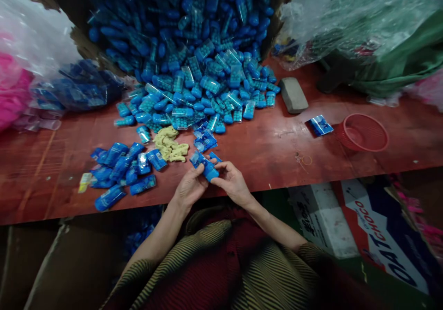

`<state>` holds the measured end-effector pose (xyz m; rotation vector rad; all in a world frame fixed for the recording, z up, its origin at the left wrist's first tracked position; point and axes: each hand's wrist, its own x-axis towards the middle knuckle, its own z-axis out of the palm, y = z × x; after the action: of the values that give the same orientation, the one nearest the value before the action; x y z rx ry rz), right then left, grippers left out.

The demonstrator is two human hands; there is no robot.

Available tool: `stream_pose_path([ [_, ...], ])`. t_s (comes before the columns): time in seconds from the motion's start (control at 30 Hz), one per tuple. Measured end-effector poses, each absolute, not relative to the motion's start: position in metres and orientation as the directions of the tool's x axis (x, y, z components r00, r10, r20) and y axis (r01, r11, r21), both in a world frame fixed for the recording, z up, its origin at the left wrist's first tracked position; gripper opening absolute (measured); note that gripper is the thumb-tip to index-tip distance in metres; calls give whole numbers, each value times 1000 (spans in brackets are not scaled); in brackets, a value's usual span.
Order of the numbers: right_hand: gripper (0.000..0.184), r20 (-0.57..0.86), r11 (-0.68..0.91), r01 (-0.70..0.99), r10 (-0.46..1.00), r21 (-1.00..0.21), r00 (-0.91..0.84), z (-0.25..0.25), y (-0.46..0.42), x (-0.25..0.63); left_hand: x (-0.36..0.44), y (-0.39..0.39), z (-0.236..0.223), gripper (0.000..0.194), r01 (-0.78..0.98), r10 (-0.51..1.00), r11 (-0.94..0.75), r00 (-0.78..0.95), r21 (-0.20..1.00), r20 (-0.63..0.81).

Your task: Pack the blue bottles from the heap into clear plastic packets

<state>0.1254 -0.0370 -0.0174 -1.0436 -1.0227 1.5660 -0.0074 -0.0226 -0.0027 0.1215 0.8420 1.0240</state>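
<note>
Between my two hands, at the near edge of the table, is a small blue plastic bottle [210, 171] with a printed blue sleeve partly around it. My left hand [191, 184] grips its sleeve end with thumb and fingers. At the bottle's blue end, my right hand [234, 182] pinches it. Just beyond lie loose printed blue sleeves [205, 139]. A crumpled yellow glove [169, 144] rests to the left. Further left is a group of sleeved blue bottles [119, 167]. Behind spreads a big heap of clear and blue bottles filled with small blue balls [207, 86].
A grey block [293, 95] sits right of the heap. Beyond it are a flat blue packet stack [320, 125], a red plastic basket [363, 133] and rubber bands [304, 160]. Plastic bags [79, 86] stand at the left. Printed cartons [380, 236] lie below the table's edge.
</note>
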Motion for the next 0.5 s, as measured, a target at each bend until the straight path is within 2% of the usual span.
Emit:
stream_pose_path([
  [0.17,57,-187,-240,-341,966,-909,-179,-18,-38,124,-15,-21,6,26,-628,824,559,349,542,-446],
  [0.33,89,-178,-272,-255,924,-928,-338,-9,-26,142,-16,-27,8,33,-608,800,597,405,523,-442],
  [0.4,91,-157,-271,-238,899,-933,-408,-6,-22,148,-13,-30,4,34,-614,788,612,417,499,-453],
  [0.5,81,-154,-268,-175,862,-948,-483,-2,-20,152,-6,-34,0,28,-620,771,628,416,470,-482],
])
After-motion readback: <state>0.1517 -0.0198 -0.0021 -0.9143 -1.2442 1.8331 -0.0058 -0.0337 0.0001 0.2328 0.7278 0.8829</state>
